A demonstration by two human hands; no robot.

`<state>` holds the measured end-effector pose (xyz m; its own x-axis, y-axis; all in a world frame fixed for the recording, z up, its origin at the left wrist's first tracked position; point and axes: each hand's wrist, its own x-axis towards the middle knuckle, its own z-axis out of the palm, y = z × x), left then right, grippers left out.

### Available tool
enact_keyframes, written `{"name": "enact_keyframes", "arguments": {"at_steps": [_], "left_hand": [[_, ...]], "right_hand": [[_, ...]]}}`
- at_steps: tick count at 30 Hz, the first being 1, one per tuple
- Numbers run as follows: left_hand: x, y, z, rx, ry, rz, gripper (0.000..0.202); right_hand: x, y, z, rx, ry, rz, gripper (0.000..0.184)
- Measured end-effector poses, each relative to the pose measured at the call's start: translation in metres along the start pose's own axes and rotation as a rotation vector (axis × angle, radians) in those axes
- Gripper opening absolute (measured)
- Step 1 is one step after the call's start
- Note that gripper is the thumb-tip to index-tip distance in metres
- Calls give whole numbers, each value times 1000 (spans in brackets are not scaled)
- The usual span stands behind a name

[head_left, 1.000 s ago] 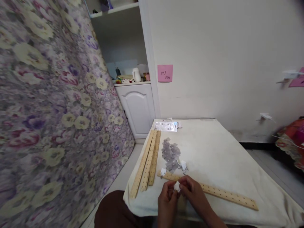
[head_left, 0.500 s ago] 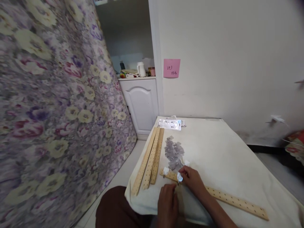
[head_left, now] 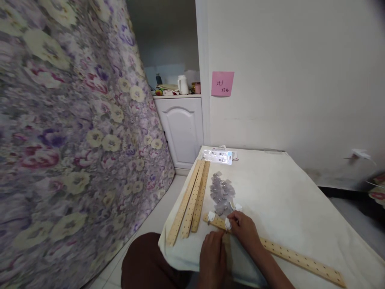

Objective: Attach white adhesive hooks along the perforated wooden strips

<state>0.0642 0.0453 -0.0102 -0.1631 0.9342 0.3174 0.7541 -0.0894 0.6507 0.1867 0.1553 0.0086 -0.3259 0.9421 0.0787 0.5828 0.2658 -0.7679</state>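
A wooden strip with rows of holes [head_left: 300,259] lies slantwise across the near part of the table. My right hand [head_left: 245,228] pinches a small white tag [head_left: 227,223] at the strip's near-left part. Just below, my left hand [head_left: 212,253] is closed, its fingertips at the strip's lower edge under the tag; what they grip is hidden. Another white tag [head_left: 211,216], with a small dark metal bit beneath it, sits at the strip's left end. Beyond my right hand lies one more white piece [head_left: 238,207].
A heap of small grey plastic packets [head_left: 221,192] lies behind the strip. More perforated wooden strips [head_left: 192,196] rest along the table's left edge. At the back are clear packages with metal parts [head_left: 218,156]. A floral curtain [head_left: 90,140] hangs to the left.
The view has shifted slightly, so the scene sits a little differently. My right hand still pinches the tag, which has turned a little; my left hand stays close beneath it.
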Motion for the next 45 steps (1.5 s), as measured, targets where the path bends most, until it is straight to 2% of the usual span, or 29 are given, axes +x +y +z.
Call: {"name": "enact_keyframes", "arguments": {"at_steps": [8, 18, 38, 45], "left_hand": [[8, 0, 0, 79, -25, -39, 32], [13, -8, 7, 213, -22, 24, 33], [13, -7, 7, 253, 1, 60, 35], [15, -5, 5, 279, -56, 34, 36]], "right_hand": [[1, 0, 1, -109, -10, 7, 23], [2, -2, 1, -153, -26, 19, 23], [0, 5, 1, -69, -46, 11, 24], [-1, 4, -1, -72, -48, 7, 23]]}}
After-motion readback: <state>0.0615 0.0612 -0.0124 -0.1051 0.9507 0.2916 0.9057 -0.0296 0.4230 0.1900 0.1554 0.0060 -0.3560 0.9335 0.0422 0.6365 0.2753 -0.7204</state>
